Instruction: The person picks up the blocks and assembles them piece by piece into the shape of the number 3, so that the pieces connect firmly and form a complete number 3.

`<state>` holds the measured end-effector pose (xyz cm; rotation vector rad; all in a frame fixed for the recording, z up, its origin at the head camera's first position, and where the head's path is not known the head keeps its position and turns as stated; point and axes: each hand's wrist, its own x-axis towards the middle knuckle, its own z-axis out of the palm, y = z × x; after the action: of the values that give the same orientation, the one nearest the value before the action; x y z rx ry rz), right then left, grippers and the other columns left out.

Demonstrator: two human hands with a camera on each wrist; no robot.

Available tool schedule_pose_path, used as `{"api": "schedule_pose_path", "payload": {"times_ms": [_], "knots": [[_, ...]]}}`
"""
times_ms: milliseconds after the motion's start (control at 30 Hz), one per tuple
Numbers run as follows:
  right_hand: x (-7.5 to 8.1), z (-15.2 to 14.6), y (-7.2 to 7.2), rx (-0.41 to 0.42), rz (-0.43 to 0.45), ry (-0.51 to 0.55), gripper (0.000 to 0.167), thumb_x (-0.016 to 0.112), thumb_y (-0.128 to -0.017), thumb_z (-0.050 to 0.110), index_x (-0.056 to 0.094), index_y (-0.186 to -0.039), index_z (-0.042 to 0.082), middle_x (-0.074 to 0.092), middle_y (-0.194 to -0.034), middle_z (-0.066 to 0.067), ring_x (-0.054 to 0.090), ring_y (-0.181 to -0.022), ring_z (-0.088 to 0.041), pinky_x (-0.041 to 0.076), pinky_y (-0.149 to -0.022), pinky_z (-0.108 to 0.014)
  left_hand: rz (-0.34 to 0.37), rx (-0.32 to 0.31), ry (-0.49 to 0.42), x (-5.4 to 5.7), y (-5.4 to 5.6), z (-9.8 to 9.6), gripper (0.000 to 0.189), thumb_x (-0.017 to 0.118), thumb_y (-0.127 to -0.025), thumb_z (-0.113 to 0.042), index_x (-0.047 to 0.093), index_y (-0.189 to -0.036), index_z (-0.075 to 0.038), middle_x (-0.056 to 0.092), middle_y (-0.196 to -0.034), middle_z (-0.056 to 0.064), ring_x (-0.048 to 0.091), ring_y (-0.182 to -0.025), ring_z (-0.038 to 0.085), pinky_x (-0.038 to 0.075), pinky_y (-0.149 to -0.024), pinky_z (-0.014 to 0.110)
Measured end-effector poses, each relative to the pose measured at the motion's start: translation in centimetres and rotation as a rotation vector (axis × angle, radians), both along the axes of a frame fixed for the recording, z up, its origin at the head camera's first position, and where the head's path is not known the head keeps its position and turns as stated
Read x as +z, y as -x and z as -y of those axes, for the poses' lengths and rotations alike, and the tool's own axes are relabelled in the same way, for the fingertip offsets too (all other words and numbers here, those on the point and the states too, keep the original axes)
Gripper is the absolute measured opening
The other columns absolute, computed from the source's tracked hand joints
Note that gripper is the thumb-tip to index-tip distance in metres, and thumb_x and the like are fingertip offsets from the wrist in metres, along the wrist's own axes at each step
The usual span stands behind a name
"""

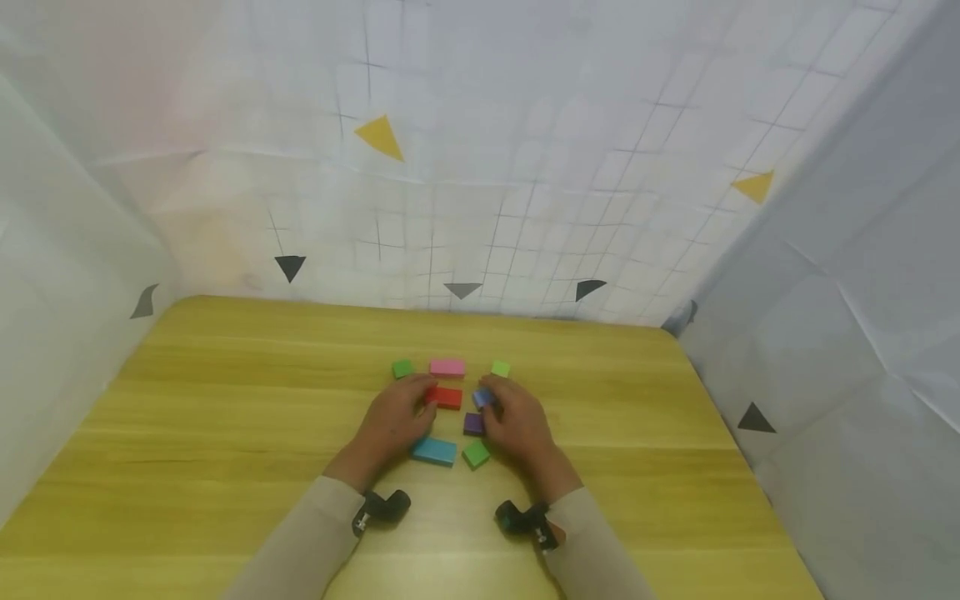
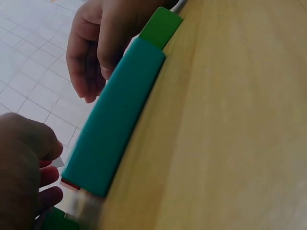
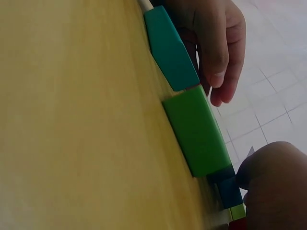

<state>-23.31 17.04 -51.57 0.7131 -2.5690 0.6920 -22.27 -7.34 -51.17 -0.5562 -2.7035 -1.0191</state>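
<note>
My left hand (image 1: 397,417) pinches the left end of a red block (image 1: 447,398), thumb on the near side and fingertips on the far side. Across from it, my right hand (image 1: 517,417) holds a small blue block (image 1: 481,399) between thumb and index finger. Just nearer than the blue block sits a dark purple block (image 1: 472,424), close by the right thumb. A long light-blue block (image 1: 434,452) lies below the left palm, and it hides most of the red block in the left wrist view. Beside it rests a green block (image 1: 476,454), turned at an angle.
Beyond the hands lie a pink block (image 1: 447,367), a green block (image 1: 402,367) and a lime-green block (image 1: 501,367). All stand on a wooden table (image 1: 225,400). White patterned sheeting (image 1: 480,167) rises behind the table and along both sides.
</note>
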Motion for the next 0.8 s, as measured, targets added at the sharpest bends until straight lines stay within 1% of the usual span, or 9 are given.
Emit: {"api": "schedule_pose_path", "payload": {"times_ms": [100, 267, 433, 567, 733, 800], "knots": [[-0.05, -0.06, 0.09, 0.001, 0.013, 0.013, 0.036, 0.068, -0.087, 0.014, 0.067, -0.123, 0.011, 0.068, -0.124, -0.005, 0.065, -0.115, -0.024, 0.054, -0.097, -0.041, 0.008, 0.009, 0.012, -0.12, 0.03, -0.01, 0.04, 0.063, -0.094, -0.025, 0.063, -0.132, -0.01, 0.062, -0.136, 0.005, 0.055, -0.13, 0.024, 0.044, -0.11, 0.041], [-0.14, -0.08, 0.3, 0.011, 0.021, 0.03, 0.031, 0.069, -0.087, 0.015, 0.069, -0.117, 0.011, 0.07, -0.117, -0.004, 0.066, -0.11, -0.022, 0.055, -0.094, -0.04, 0.014, 0.014, 0.003, -0.08, 0.08, 0.05, 0.04, 0.064, -0.094, -0.025, 0.065, -0.131, -0.01, 0.063, -0.134, 0.006, 0.056, -0.129, 0.024, 0.046, -0.109, 0.042], [-0.18, -0.19, 0.67, 0.038, 0.018, 0.042, 0.027, 0.069, -0.086, 0.016, 0.071, -0.112, 0.011, 0.07, -0.116, -0.004, 0.066, -0.11, -0.022, 0.055, -0.095, -0.04, 0.01, 0.005, -0.012, -0.01, 0.14, 0.02, 0.038, 0.065, -0.093, -0.022, 0.066, -0.129, -0.009, 0.064, -0.132, 0.006, 0.058, -0.127, 0.024, 0.047, -0.107, 0.042], [-0.23, -0.29, 0.89, 0.042, 0.025, 0.055, 0.024, 0.071, -0.085, 0.016, 0.072, -0.108, 0.011, 0.07, -0.114, -0.004, 0.066, -0.108, -0.022, 0.055, -0.094, -0.039, 0.004, 0.003, -0.011, -0.18, 0.28, -0.09, 0.038, 0.066, -0.093, -0.022, 0.067, -0.128, -0.009, 0.065, -0.131, 0.005, 0.059, -0.125, 0.023, 0.048, -0.106, 0.04], [-0.19, -0.23, 0.76, 0.039, 0.059, 0.065, 0.022, 0.071, -0.086, 0.015, 0.073, -0.108, 0.011, 0.07, -0.115, -0.003, 0.066, -0.109, -0.021, 0.054, -0.095, -0.04, 0.03, 0.025, -0.003, -0.02, 0.08, -0.13, 0.038, 0.066, -0.093, -0.024, 0.067, -0.128, -0.009, 0.065, -0.131, 0.005, 0.059, -0.125, 0.024, 0.049, -0.105, 0.042], [-0.14, -0.17, 0.68, 0.038, 0.072, 0.068, 0.021, 0.071, -0.087, 0.015, 0.073, -0.107, 0.011, 0.07, -0.115, -0.003, 0.065, -0.111, -0.022, 0.054, -0.097, -0.04, 0.028, 0.031, -0.002, 0.06, 0.01, -0.14, 0.037, 0.067, -0.093, -0.024, 0.067, -0.127, -0.008, 0.065, -0.131, 0.005, 0.059, -0.125, 0.024, 0.049, -0.105, 0.042]]}}
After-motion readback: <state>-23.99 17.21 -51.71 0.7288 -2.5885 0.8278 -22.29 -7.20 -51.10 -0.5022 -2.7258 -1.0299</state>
